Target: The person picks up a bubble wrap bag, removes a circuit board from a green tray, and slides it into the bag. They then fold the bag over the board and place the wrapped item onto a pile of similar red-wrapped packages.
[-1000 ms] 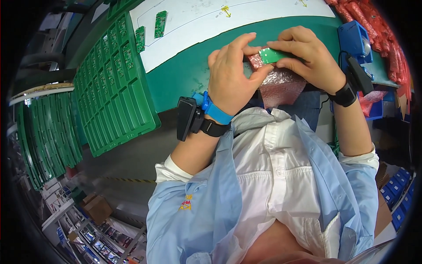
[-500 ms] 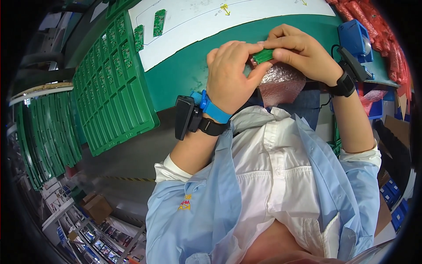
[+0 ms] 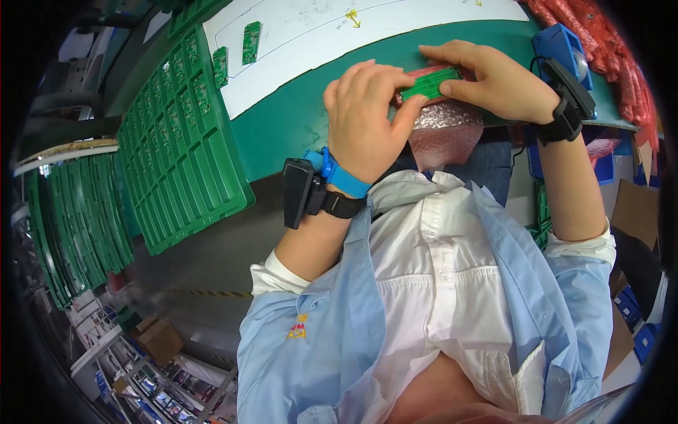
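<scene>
A green circuit board [image 3: 429,83] lies on pink bubble wrap [image 3: 446,131] at the near edge of the green worktop. My left hand [image 3: 366,120] is closed on the board's left end, its thumb along the near side and its fingers on the far side. Next to the right end, my right hand [image 3: 498,85] has its thumb touching the board, while its index finger stretches out beyond the far side, apart from the thumb. The wrap hangs over the worktop edge towards my lap. Part of the board's left end is hidden by my left fingers.
To the left, a green compartment tray [image 3: 185,141] holds several circuit boards. Two boards, one of them a narrow board [image 3: 251,42], lie by the white marked sheet [image 3: 304,42]. A blue tape dispenser [image 3: 561,53] and red bubble-wrap bundles [image 3: 600,42] are at right.
My right hand has loosened and moved right, its fingers spreading from the left hand's. More of the board and the pink wrap under it now shows.
</scene>
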Motion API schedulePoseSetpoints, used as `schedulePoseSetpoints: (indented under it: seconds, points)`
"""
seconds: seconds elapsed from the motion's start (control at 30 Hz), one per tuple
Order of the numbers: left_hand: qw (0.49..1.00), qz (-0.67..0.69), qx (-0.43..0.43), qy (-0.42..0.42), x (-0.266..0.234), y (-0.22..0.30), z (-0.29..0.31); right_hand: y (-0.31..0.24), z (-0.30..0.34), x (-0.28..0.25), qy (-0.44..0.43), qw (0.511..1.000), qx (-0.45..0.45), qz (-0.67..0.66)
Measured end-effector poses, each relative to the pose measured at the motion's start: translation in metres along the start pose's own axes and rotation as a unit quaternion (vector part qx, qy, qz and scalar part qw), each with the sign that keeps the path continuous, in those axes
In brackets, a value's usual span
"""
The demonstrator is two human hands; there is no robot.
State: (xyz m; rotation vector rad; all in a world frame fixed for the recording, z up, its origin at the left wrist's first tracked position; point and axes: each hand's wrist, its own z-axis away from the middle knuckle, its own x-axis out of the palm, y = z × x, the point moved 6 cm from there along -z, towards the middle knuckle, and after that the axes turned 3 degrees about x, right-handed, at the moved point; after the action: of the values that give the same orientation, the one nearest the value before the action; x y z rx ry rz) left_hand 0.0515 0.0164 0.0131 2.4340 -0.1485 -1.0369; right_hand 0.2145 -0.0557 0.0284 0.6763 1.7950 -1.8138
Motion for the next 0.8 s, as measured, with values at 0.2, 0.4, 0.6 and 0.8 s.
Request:
schedulePoseSetpoints:
  seconds: [0.2, 0.4, 0.6, 0.8]
  points:
    - [0.999, -0.018, -0.035, -0.014, 0.001, -0.003, 0.001, -0.006, -0.005, 0.000, -0.007, 0.996, 0.078, 0.049]
    - [0.998, -0.054, -0.018, -0.005, 0.001, 0.003, -0.003, -0.019, -0.002, 0.001, 0.188, 0.975, 0.006, 0.115]
    - [0.997, -0.068, -0.015, -0.027, 0.002, 0.000, -0.003, -0.039, 0.011, 0.019, 0.271, 0.923, -0.098, 0.254]
    - [0.999, -0.006, -0.025, -0.047, 0.001, -0.001, 0.000, -0.056, 0.025, 0.041, 0.258, 0.919, -0.133, 0.267]
